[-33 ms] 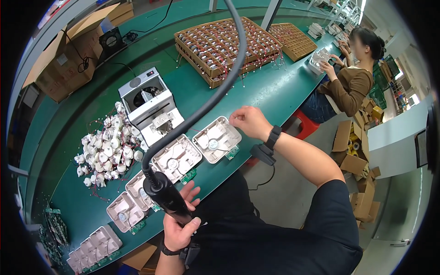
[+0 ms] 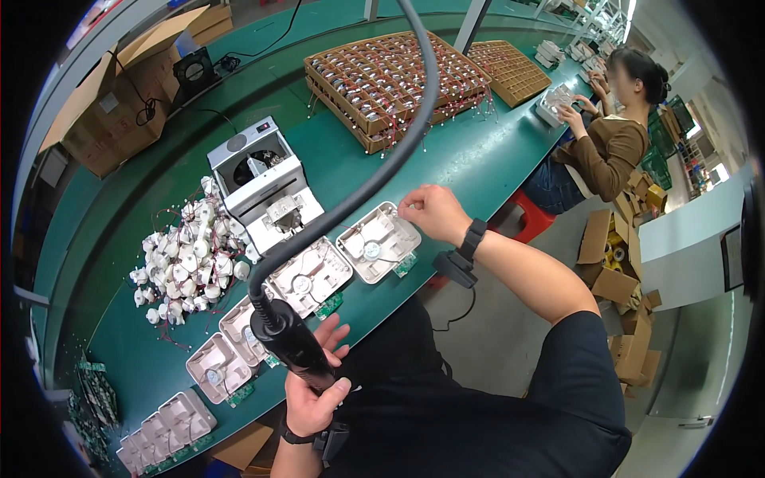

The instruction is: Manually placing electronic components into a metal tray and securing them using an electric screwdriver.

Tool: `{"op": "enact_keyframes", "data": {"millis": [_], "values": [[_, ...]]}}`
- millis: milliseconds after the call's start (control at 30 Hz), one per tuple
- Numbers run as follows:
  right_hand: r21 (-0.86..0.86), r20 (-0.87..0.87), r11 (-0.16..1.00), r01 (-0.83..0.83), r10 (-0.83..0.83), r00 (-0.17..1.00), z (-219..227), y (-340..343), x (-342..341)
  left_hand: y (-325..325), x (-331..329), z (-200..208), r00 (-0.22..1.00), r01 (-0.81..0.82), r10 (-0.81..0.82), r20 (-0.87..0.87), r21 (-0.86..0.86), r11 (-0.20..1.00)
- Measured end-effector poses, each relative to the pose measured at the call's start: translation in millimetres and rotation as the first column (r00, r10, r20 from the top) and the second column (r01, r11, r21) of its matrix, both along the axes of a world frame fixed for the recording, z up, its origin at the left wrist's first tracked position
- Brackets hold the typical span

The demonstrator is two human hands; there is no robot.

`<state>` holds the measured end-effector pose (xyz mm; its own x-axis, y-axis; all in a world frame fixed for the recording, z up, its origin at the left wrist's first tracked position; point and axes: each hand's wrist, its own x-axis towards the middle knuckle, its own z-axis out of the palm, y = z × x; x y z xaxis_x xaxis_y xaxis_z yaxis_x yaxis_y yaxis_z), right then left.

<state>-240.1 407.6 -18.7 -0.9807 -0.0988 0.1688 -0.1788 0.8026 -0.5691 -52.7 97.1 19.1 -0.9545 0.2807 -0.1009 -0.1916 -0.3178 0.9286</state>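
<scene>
Head view: bench layout, all places reckoned from the machine [image 2: 267,185].

Left hand [image 2: 313,402]: on the machine's near side, clamped around the black tool [image 2: 295,350], some fingers spread past the grip.

Cable [image 2: 431,72]: thick, black, attached to the tool, arching to the machine's right.

Right hand [image 2: 434,213]: well apart from the left, right of the machine, fingertips bunched at the shell's far right corner (contact, or anything pinched, cannot be told).

Shell [image 2: 390,231]: open, right of the machine and nearer the person; round disc and wire inside, green board [image 2: 405,264] beside its near edge.

Other shells [image 2: 315,275]: row, from the machine's near side leftward.

White parts [image 2: 187,259]: heap, left of the machine.

Crate [image 2: 398,88]: beyond and right of the machine, filled with wired parts.

Risks (judged): swinging the tool could drag the cable across the shells and shift them; a tug on the shell's wire could strain its joint or pull the board over the bench edge.
</scene>
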Motion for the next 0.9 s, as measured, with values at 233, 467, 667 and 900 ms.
{"op": "enact_keyframes", "data": {"millis": [233,467,667,900], "values": [[0.244,0.129,0.957,0.154,-0.190,0.973,9.7,-33.2,8.2,-11.4,7.7,-1.2,1.000,-0.008,0.009,-0.029,0.041,0.999],[0.265,0.055,0.958,0.111,-0.130,0.990,-3.0,-29.0,5.2,-14.5,10.2,-2.1,0.999,-0.012,0.013,-0.030,0.031,0.999],[0.240,-0.050,0.954,0.179,-0.172,0.984,-5.8,-28.9,19.0,-7.3,8.1,-6.0,0.998,-0.021,0.020,-0.060,-0.003,1.000],[-0.024,0.127,0.952,0.304,-0.299,0.946,0.6,-27.7,25.6,15.0,-20.5,-24.9,0.992,0.065,-0.068,-0.102,-0.028,0.997]]}}
